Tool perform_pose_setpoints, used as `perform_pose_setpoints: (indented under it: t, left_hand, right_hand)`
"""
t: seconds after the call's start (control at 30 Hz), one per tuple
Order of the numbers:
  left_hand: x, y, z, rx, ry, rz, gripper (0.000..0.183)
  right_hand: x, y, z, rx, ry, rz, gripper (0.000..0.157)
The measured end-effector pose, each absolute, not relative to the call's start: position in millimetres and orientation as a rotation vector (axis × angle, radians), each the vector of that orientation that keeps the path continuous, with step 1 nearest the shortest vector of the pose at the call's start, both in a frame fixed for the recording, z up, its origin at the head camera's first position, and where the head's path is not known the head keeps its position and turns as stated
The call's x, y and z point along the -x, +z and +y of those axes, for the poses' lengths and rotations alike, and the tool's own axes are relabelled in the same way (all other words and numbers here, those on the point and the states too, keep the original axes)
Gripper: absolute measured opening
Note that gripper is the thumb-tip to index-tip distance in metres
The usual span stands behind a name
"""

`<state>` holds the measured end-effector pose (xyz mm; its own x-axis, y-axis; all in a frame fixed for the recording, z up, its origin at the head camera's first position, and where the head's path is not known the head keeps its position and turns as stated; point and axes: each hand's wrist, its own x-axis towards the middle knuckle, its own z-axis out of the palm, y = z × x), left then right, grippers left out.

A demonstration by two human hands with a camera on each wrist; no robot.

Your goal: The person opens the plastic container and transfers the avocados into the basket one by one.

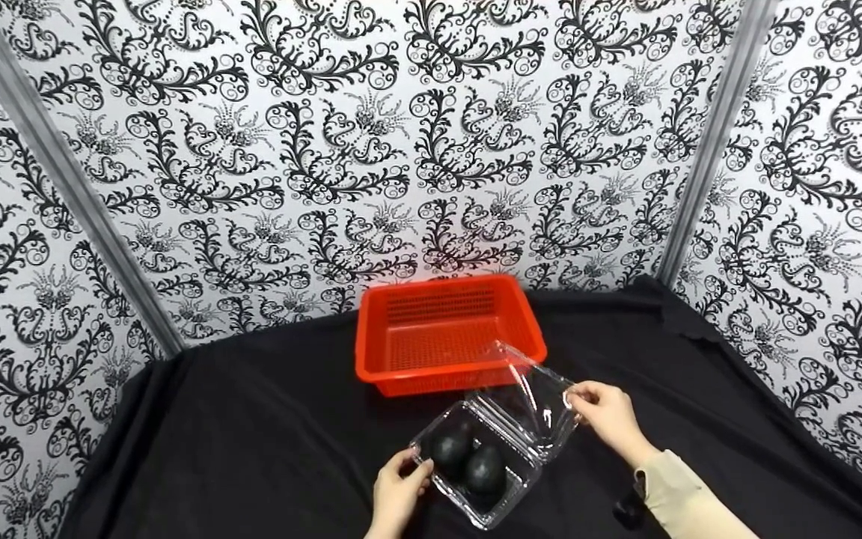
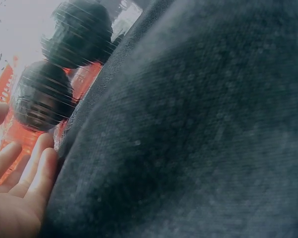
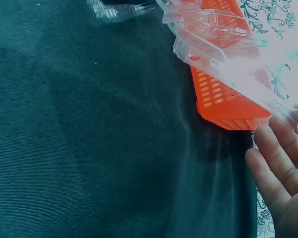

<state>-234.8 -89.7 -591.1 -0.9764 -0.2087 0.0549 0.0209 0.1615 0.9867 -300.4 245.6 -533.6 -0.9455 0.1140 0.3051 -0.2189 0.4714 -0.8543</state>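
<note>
In the head view, a clear plastic clamshell box point(image 1: 485, 519) is tilted over the black cloth, its lid point(image 1: 536, 397) swung up to the right. Two dark avocados, one point(image 1: 452, 446) at the left and one point(image 1: 485, 471) at the right, lie side by side in its base. My left hand point(image 1: 397, 490) pinches the base's left edge between thumb and fingers. At the lid's outer edge, my right hand point(image 1: 607, 416) grips the thin plastic. The left wrist view shows both avocados through the clear wall, beyond my left fingers point(image 2: 37, 168). In the right wrist view the lid point(image 3: 228, 74) reaches my right fingertips point(image 3: 273, 144).
A red perforated plastic basket point(image 1: 369, 367) stands behind the box, and the lid's corner overlaps its front rim in the head view. Black cloth point(image 1: 266, 449) covers the table. Patterned panels point(image 1: 341, 165) close off the back and sides.
</note>
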Motion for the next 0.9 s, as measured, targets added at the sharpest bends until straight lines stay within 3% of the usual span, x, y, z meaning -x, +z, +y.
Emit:
perform_pose_setpoints:
  t: [0.9]
  left_hand:
    - [247,-583,-101,-0.156,-1.809,-2.310,0.023]
  right_hand:
    - [271,-561,257,-0.042,1.579,-2.443,0.006]
